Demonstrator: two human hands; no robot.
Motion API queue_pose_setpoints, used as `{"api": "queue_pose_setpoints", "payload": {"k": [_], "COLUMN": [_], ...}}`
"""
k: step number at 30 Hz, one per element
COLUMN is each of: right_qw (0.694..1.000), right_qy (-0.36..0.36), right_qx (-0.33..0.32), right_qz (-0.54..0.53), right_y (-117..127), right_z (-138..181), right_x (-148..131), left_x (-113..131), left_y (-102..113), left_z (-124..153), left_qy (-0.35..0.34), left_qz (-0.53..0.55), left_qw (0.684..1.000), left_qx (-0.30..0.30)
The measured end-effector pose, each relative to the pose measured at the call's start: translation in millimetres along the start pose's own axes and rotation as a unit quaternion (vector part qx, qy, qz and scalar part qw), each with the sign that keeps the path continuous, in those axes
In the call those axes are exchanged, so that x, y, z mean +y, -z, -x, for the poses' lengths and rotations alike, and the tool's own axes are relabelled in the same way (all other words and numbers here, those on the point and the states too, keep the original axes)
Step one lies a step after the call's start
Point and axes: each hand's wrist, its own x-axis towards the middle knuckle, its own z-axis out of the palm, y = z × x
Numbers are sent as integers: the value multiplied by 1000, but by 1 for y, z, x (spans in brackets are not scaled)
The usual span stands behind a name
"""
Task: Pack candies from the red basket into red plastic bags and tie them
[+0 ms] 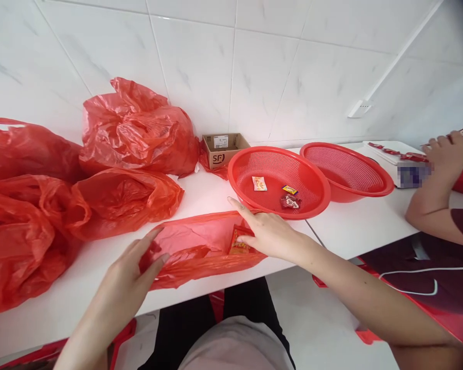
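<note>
A red plastic bag [212, 266] lies on the white table in front of me with its mouth spread wide. At its left end is my left hand [129, 275], thumb and forefinger apart; its other fingers are partly hidden by the bag. Over the bag's right end reaches my right hand [268, 232], forefinger stretched out and thumb apart from it. Beneath that thumb, inside the bag, sits a red and gold snack packet [239, 240]. Just beyond my right hand stands a red plastic colander [237, 167] with a few small wrapped snacks [290, 200] in it.
Several filled red bags [135, 128] crowd the left side. An open cardboard box [218, 156] stands by the tiled wall, and a second red colander [349, 192] is at the right. Farther right, another person's hand [447, 154] is near a white scale-like device [386, 149] with packets on it.
</note>
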Motion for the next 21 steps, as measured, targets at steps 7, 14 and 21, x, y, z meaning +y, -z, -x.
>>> {"api": "queue_pose_setpoints", "payload": {"k": [7,14,21], "right_qw": [973,983,992], "right_qy": [-89,-180,-121], "right_qx": [117,37,24], "right_qz": [-177,-22,-20], "right_y": [48,15,20], "right_z": [-70,-139,-131], "right_x": [72,118,111], "left_x": [5,17,23], "left_y": [-10,-9,-9], "left_z": [10,6,-8], "left_qy": [1,12,32], "left_qz": [77,181,256], "left_qw": [996,978,962], "left_qx": [-44,-103,-93]}}
